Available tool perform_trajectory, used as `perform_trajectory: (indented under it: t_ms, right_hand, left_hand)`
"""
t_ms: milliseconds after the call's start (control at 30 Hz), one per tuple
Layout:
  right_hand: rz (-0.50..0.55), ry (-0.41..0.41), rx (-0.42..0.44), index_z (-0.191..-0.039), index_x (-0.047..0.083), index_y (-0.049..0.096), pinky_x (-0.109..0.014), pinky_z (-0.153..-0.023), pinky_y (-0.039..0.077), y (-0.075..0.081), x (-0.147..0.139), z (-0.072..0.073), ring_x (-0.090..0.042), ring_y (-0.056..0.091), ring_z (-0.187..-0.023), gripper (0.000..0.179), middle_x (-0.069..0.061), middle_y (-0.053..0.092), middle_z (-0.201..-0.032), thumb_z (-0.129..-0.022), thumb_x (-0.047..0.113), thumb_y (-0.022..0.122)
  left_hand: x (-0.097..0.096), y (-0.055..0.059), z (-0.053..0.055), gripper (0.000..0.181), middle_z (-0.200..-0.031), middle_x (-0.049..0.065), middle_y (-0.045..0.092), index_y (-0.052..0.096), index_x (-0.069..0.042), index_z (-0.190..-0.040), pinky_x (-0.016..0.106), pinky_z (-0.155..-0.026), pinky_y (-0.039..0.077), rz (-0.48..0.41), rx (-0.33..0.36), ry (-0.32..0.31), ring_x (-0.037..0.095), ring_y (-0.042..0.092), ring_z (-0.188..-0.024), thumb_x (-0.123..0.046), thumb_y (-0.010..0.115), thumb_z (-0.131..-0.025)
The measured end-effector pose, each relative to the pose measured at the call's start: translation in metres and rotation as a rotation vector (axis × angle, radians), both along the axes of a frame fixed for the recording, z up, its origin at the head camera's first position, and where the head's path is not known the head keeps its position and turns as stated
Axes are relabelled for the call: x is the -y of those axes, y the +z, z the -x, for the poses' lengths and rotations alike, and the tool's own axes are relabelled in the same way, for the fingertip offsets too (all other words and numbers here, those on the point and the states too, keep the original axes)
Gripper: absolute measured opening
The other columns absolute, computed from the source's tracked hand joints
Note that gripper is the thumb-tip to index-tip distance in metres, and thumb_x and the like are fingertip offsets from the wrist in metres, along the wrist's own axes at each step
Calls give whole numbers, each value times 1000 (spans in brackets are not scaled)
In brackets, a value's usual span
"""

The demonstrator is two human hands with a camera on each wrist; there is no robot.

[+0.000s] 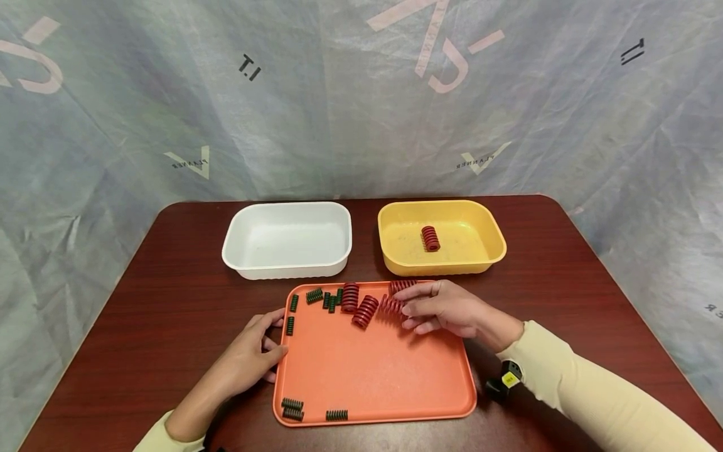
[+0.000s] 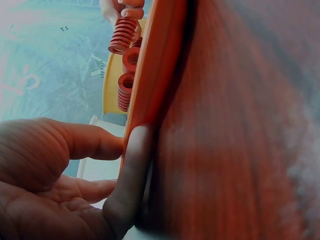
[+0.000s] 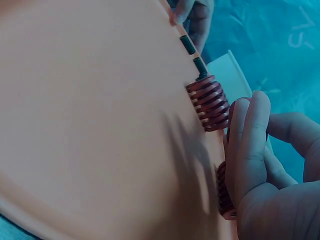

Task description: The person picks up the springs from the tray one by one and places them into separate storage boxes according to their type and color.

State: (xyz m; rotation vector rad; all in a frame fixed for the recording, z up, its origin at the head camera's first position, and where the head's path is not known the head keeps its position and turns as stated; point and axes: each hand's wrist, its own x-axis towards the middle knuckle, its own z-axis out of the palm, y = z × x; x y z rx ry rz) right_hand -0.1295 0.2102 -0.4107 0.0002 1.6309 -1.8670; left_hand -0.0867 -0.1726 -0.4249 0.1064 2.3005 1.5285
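Observation:
My right hand [image 1: 443, 309] is over the back right of the orange tray [image 1: 373, 370], pinching a red coil spring [image 2: 122, 36] between thumb and fingers. Behind its fingertips another red spring [image 1: 403, 287] lies by the rim, partly covered in the head view. Two thick red springs, one of them a tilted spring [image 1: 365, 311], rest left of that hand. My left hand [image 1: 248, 355] grips the tray's left edge, thumb at the rim and a finger along the outer side. Small green springs [image 1: 314, 295] lie along the tray's back and left.
Behind the tray stand a white bin [image 1: 287, 271] and, to its right, a yellow bin [image 1: 437, 268] with one red spring [image 1: 430, 238] in it. More green springs [image 1: 292, 408] lie at the tray's front left. A dark wooden table [image 1: 141, 333] bears everything, with a printed curtain behind.

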Motion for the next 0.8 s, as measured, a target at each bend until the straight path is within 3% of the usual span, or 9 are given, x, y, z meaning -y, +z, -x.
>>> perform_trajectory:
  t_ms: [400,600,800]
  right_hand:
    - [42,16,-33,-128,-1,69,-32,-75,65,24,-8,13,-24,75,-87,28,-12,72,-104,-101,-3,60]
    - [35,-10,-48,-120,6,73,-31,-74,65,39,-10,23,-21,74,-85,27,-9,73,-100,-101,-4,59]
    - [22,-51,-54,-123,4,72,-29,-72,64,56,-14,36,-21,74,-84,28,-12,73,-109,-101,-5,57]
  left_hand:
    - [0,-1,0,66,-140,22,40,38,1,-155,38,-51,62,-12,-1,-1,25,64,-83,10,64,-94]
    - [-1,0,0,66,-140,22,40,38,1,-155,38,-51,62,-5,-1,2,25,64,-82,10,64,-94]
    - [-1,0,0,66,-139,23,40,38,2,-154,38,-50,62,-3,-7,1,25,64,-82,11,64,-94]
